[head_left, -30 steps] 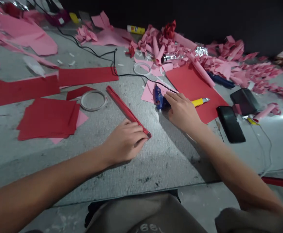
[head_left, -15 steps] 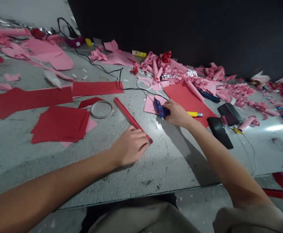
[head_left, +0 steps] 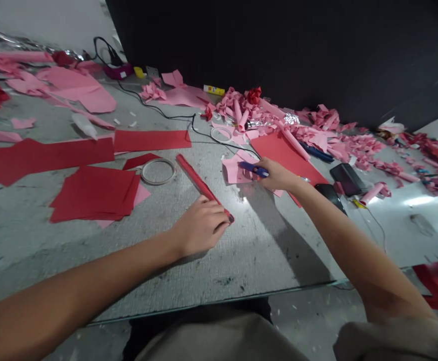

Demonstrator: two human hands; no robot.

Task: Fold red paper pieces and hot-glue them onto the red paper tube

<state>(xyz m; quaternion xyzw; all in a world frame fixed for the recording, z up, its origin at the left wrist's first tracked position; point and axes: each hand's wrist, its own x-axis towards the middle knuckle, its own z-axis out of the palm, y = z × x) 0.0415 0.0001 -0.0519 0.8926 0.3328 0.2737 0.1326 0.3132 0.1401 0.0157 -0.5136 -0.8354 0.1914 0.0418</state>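
My left hand (head_left: 203,224) is closed over the near end of a narrow roll of red paper (head_left: 196,179), pinning it to the table. The roll slants away from my fingers, and a dark spot shows at its near tip. In my right hand (head_left: 273,174) is a blue hot glue gun (head_left: 254,169), held low over a piece of pink paper (head_left: 232,169). A black cord (head_left: 213,138) runs from near the gun towards the back left. My fingers hide part of the gun's handle.
Left of the roll lie a tape ring (head_left: 158,171) and stacked red sheets (head_left: 93,195). Crumpled pink paper (head_left: 237,103) lines the back, with a glue stick (head_left: 214,90). A phone (head_left: 331,195) and black box (head_left: 349,179) sit right. The table's edge (head_left: 241,299) is near me.
The glue gun has turned in my right hand and now lies flatter over the pink paper, which has shifted and creased. My left hand stays on the red roll.
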